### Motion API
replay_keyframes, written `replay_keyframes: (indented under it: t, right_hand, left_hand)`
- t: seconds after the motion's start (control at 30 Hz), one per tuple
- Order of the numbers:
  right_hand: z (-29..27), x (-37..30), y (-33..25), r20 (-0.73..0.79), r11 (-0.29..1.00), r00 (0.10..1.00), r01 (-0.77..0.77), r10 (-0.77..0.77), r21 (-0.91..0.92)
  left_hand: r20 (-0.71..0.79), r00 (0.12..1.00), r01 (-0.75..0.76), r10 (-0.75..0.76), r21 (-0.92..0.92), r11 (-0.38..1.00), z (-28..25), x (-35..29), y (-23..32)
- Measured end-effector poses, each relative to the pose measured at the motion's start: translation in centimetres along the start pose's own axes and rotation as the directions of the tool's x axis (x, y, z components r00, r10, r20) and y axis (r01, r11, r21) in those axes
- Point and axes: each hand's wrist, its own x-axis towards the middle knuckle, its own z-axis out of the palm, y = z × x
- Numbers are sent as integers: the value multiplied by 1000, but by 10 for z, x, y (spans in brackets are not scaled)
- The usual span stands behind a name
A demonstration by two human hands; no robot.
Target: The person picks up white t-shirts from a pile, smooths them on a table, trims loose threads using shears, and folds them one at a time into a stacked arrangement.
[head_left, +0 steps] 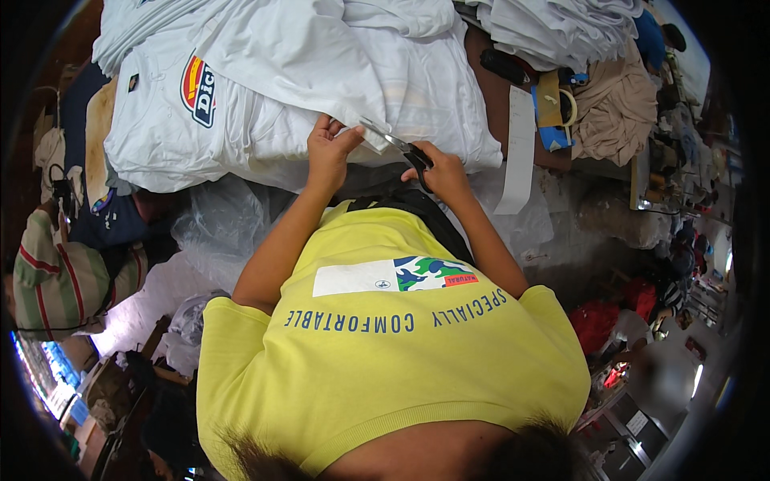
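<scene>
White T-shirts (277, 56) lie in a thick pile in front of me, one with a coloured printed logo (197, 90) at its left. At the pile's near edge, my left hand (330, 148) pinches a bit of white shirt fabric between thumb and fingers. My right hand (439, 170) grips a pair of black-handled scissors (420, 159), fingers round the handles. Their metal blades point up and left, onto the fabric beside my left fingertips. How far the blades are parted is too small to tell.
More folded white garments (553, 28) are stacked at the far right. Near them lie a beige cloth heap (613, 104), a tape roll (568, 108) and a long white paper strip (517, 152). Clear plastic bags (224, 224) hang below the pile. A striped bag (68, 272) is at left.
</scene>
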Motion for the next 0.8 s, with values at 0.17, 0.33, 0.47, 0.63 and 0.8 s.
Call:
replay_keyframes:
  t: [0.17, 0.33, 0.47, 0.63, 0.8]
  right_hand:
    - [-3, 14, -24, 12, 995, 998, -53, 54, -87]
    - [-4, 17, -27, 55, 993, 997, -56, 62, -102]
    - [4, 7, -5, 22, 997, 1000, -20, 22, -72]
    - [1, 7, -15, 3, 996, 999, -42, 43, -83]
    - [-6, 26, -43, 81, 988, 990, -104, 114, -113]
  left_hand:
    - [43, 999, -4, 4, -7, 1000, -7, 1, -2]
    - [46, 999, -1, 0, 23, 1000, -4, 0, 1]
    - [2, 1000, 29, -29, -31, 999, -1, 2, 7]
    - [-2, 1000, 13, -13, -42, 999, -8, 8, 7]
    - [38, 999, 0, 2, -45, 999, -11, 9, 7]
